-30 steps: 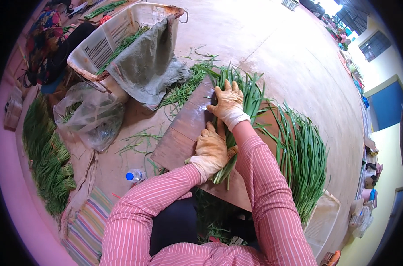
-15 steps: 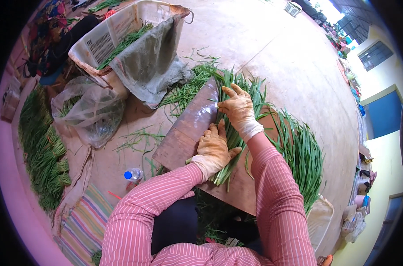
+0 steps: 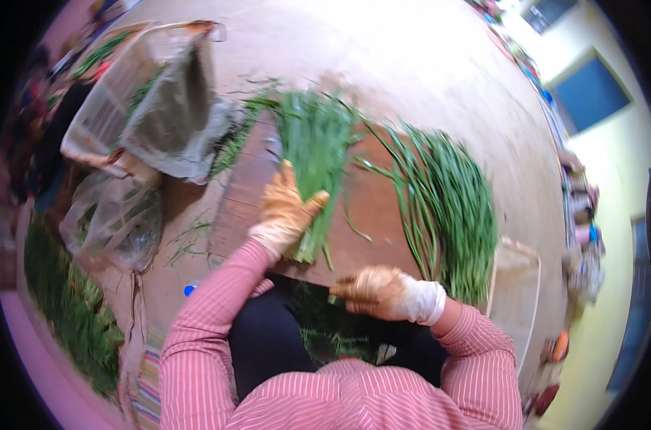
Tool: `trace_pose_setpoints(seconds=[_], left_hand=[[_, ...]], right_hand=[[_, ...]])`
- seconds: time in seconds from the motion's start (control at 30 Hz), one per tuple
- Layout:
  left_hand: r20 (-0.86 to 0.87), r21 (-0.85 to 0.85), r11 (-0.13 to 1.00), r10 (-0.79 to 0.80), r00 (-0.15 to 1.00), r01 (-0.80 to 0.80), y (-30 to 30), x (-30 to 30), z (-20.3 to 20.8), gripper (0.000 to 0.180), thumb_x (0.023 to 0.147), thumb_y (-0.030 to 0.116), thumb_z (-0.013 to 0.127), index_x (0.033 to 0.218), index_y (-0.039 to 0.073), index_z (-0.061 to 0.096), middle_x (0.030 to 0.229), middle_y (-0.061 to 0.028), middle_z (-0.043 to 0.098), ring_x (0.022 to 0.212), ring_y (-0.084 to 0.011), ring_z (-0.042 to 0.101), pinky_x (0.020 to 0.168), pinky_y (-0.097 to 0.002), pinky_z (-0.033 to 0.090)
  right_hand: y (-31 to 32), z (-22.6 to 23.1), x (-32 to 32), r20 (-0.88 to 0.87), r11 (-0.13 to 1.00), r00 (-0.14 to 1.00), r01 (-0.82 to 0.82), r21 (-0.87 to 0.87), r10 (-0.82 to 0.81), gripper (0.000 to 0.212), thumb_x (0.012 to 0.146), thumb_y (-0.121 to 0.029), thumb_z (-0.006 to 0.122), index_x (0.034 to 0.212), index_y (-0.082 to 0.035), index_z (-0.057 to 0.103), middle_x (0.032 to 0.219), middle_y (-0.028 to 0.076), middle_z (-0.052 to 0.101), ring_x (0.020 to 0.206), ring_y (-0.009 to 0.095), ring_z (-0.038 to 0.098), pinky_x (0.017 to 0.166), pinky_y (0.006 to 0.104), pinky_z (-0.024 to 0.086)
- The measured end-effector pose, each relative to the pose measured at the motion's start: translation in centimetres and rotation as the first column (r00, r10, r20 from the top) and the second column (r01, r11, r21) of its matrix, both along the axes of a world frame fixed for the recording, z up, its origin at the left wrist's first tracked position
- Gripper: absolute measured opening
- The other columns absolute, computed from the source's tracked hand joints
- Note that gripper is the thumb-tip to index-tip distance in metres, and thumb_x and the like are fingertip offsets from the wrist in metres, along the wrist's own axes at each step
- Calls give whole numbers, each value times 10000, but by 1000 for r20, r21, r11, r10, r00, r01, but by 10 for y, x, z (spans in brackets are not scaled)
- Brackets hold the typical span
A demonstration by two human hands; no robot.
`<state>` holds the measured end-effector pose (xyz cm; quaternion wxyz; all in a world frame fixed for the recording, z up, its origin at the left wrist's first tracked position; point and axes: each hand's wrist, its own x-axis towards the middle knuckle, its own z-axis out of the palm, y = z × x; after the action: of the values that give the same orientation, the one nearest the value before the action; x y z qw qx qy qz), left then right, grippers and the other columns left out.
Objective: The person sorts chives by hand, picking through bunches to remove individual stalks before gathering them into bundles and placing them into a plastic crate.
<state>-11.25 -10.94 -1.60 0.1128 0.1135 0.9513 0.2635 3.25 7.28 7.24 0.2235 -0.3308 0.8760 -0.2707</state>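
Note:
A bunch of garlic chives (image 3: 312, 140) lies lengthwise on a brown board (image 3: 372, 193), its pale cut ends toward me. My left hand (image 3: 281, 204), in a stained work glove, grips the bunch around its lower left side, thumb across the top. Off the near edge of the board, above my lap, hovers my right hand (image 3: 375, 290), also gloved. Its fingers are drawn together and point left; a small dark bit shows at the tips, too blurred to name. A larger heap of chives (image 3: 451, 208) rests along the board's right side.
At the left stand a white plastic crate (image 3: 103, 118) draped with grey cloth (image 3: 169, 115) and a clear plastic bag (image 3: 114, 218). More green bunches (image 3: 68, 308) lie along the left wall. A pale crate (image 3: 515, 287) is at the right; a blue bottle cap (image 3: 190, 289) shows beside my left forearm.
My right hand has left the bunch's upper part and come down toward me, past the board's near edge. My left hand stays on the bunch. The whole view has shifted.

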Motion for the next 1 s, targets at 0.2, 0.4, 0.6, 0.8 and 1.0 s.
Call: trace_pose_setpoints(seconds=[0.2, 0.4, 0.6, 0.8, 1.0], left_hand=[[-297, -96, 992, 50, 954, -82, -6, -1, 14, 1103, 763, 760, 486, 1474, 1, 121, 1417, -375, 259, 1301, -463, 326, 1055, -471, 293], [-330, 451, 872, -34, 943, 189, 37, 50, 62, 342, 902, 318, 616, 1086, 31, 628, 1056, -96, 649, 965, -200, 607, 861, -305, 468], [611, 679, 679, -310, 729, -280, 84, 133, 60, 295, 883, 367, 641, 945, 81, 682, 738, 39, 565, 649, -34, 461, 564, -193, 344], [724, 641, 695, -406, 557, -327, 103, 153, 33, 289, 924, 363, 581, 953, 99, 696, 695, 51, 534, 625, -48, 429, 578, -194, 331], [748, 654, 487, -302, 591, -579, 100, 136, 20, 237, 940, 296, 571, 1006, 73, 615, 807, -8, 605, 731, -133, 544, 676, -280, 473]], right_hand=[[68, -30, 83, -521, 513, 412, 856, -59, -748, 241, 779, -192, 702, 993, -89, 663, 895, 98, 666, 843, 270, 638, 719, 355, 517], [113, -78, 106, -496, 273, 321, 947, 168, -807, 249, 750, -325, 716, 847, -103, 661, 827, 89, 641, 820, 262, 635, 709, 381, 501], [94, -79, 109, -146, 343, 323, 928, -143, -935, 225, 810, -305, 666, 843, -85, 699, 826, 105, 655, 798, 275, 633, 693, 372, 501], [43, -77, 124, 402, 212, 293, 949, -234, -868, 225, 864, -252, 666, 889, -31, 634, 757, 66, 647, 562, 159, 581, 546, 291, 477], [31, -59, 130, 655, 405, 357, 910, -85, -665, 233, 925, -277, 596, 1011, -74, 672, 719, 30, 649, 491, 71, 510, 486, 220, 430]])
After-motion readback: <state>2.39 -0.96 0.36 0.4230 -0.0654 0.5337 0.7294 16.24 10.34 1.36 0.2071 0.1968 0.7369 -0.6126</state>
